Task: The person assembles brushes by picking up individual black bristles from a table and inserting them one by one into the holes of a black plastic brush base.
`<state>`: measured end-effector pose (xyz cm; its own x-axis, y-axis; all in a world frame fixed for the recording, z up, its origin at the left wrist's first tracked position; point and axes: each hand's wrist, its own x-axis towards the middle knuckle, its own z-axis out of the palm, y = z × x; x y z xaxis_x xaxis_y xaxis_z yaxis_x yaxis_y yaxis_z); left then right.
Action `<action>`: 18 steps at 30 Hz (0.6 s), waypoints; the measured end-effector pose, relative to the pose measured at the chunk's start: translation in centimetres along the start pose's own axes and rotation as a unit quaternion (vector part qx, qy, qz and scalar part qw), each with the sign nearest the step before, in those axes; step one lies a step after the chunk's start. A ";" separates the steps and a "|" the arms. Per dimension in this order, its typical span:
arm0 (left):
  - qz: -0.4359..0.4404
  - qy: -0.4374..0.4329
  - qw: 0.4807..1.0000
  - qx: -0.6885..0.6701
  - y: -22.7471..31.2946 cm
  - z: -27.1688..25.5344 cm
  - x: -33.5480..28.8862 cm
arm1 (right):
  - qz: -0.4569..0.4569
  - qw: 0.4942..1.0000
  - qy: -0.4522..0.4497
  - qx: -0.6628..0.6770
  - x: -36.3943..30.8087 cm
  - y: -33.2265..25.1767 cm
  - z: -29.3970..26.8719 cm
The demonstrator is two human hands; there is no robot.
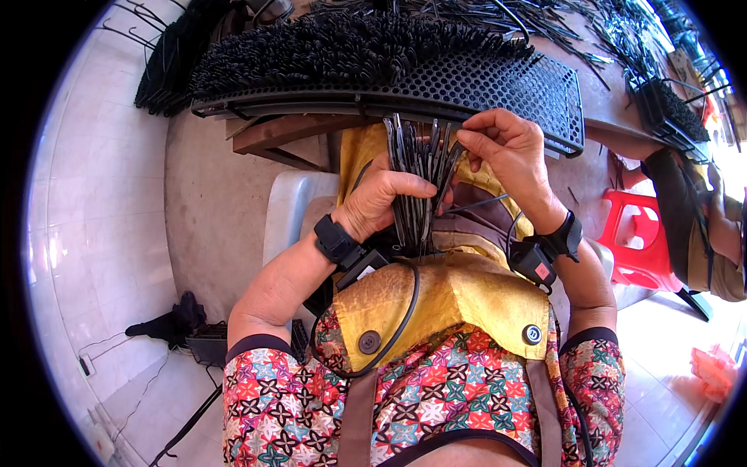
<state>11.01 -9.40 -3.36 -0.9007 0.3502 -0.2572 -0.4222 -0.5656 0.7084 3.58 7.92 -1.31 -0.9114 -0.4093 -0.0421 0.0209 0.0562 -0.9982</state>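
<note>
Slim dark strips (pixel 416 175) stand bunched above a person's yellow apron (pixel 405 311), just short of the table's (pixel 611 101) near edge. The left hand (pixel 372 196) grasps the bunch, thumb across its front; the right hand (pixel 510 152) pinches, it seems, one strip's upper end at the bunch's right side. From where I stand, the work looks partway along: a perforated black rack (pixel 513 86) at the table's near edge is densely packed with black pieces (pixel 327 54) from its left end past its middle, while round holes show toward its right end. Loose pieces (pixel 545 33) strewn toward the table's far edge seem left to handle.
</note>
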 end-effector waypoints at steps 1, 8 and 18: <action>0.001 -0.003 1.000 -0.002 -0.1 0.0 0.0 | 0.013 1.000 -0.006 0.016 -0.2 0.0 0.2; -0.005 0.003 1.000 -0.005 -0.4 -0.3 -0.1 | 0.095 0.995 -0.040 0.000 -0.8 0.0 -0.3; -0.013 -0.003 0.998 -0.062 -0.2 -0.4 -0.1 | -0.107 0.985 0.092 0.103 2.6 -3.6 -5.2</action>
<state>11.13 -9.62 -3.68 -0.8887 0.3706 -0.2699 -0.4554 -0.6447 0.6140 -1.01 11.36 2.42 -0.9625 -0.2189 0.1602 -0.1147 -0.2071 -0.9716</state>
